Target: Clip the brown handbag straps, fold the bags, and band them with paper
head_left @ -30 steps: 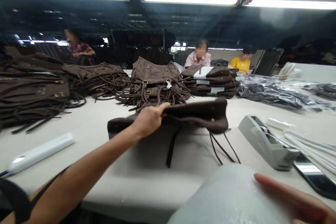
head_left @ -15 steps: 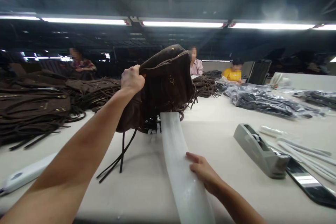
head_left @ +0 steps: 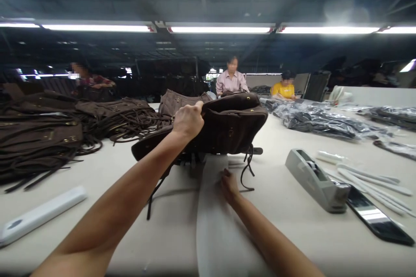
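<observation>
- The left hand (head_left: 188,121) is closed firmly over the upper edge of a dark-brown soft bag with brass-coloured fittings (head_left: 232,127); its far fingertips are hidden behind the material.
- That bag, the landmark here, is held tilted above a pale, smooth-topped table (head_left: 279,246), thin dark cords dangling from it.
- The right hand (head_left: 230,186), just below the bag, has its fingers curled at the right edge of a long whitish translucent sheet (head_left: 212,216); whether they pinch it, I cannot tell.
- The sheet runs from under the bag toward the wearer.
- Right of the bag sit a grey wedge-shaped tape dispenser (head_left: 316,181) and a black flat phone (head_left: 378,216).
- Left of the bag lie heaped brown corded bags (head_left: 39,138).
- Beyond the bag is a person in a pale pink shirt (head_left: 232,83).
</observation>
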A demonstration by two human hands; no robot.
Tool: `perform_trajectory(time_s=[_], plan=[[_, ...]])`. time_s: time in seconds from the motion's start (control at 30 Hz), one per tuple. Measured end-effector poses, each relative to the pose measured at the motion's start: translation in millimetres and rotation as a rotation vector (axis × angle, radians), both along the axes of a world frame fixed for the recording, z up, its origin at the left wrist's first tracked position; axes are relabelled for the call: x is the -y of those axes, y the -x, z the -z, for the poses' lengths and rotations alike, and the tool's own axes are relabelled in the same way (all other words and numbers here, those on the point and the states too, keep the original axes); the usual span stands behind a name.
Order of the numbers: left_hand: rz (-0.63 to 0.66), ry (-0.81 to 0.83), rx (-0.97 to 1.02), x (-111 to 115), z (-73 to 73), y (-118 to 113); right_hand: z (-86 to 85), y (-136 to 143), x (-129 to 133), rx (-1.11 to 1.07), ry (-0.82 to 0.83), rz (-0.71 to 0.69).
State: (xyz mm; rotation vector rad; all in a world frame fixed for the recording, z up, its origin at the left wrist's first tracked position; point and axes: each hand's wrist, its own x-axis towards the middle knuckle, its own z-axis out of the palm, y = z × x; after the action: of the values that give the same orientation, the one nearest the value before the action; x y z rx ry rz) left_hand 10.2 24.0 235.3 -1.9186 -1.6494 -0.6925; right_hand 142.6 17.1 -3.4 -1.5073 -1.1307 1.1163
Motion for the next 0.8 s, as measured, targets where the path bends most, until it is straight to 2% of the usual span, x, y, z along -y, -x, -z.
perform_trajectory(time_s=[0.1,0.2,0.33,0.47,0.53,0.63,0.73,0.8], plan=[[0.038,-0.035,-0.058,12.9,9.2,-10.7,-0.8,2.3,-17.4,0.131,-0.039,-0.018],[0.052,-0.052,-0.080,17.8,14.9,-13.6,-3.8,5.2,-18.8,0.290,-0.056,-0.110],[0.029,-0.042,-0.073,12.1,15.9,-5.6,-15.1,8.9,11.1,0.511,-0.143,-0.197],[0.009,-0.070,-0.043,6.2,16.1,4.4,-23.1,12.4,51.1,0.893,-0.356,-0.235],[0.004,-0.091,-0.026,7.4,17.1,6.6,-15.3,13.7,65.7,1.025,-0.370,-0.313],[0.019,-0.125,-0.002,16.9,16.3,5.9,9.9,13.9,75.0,1.028,-0.338,-0.455],[0.065,-0.161,0.005,36.3,9.7,-0.9,29.0,13.1,64.7,1.033,-0.372,-0.523],[0.106,-0.172,-0.003,52.6,3.7,-9.2,29.0,11.5,49.8,1.048,-0.362,-0.539]])
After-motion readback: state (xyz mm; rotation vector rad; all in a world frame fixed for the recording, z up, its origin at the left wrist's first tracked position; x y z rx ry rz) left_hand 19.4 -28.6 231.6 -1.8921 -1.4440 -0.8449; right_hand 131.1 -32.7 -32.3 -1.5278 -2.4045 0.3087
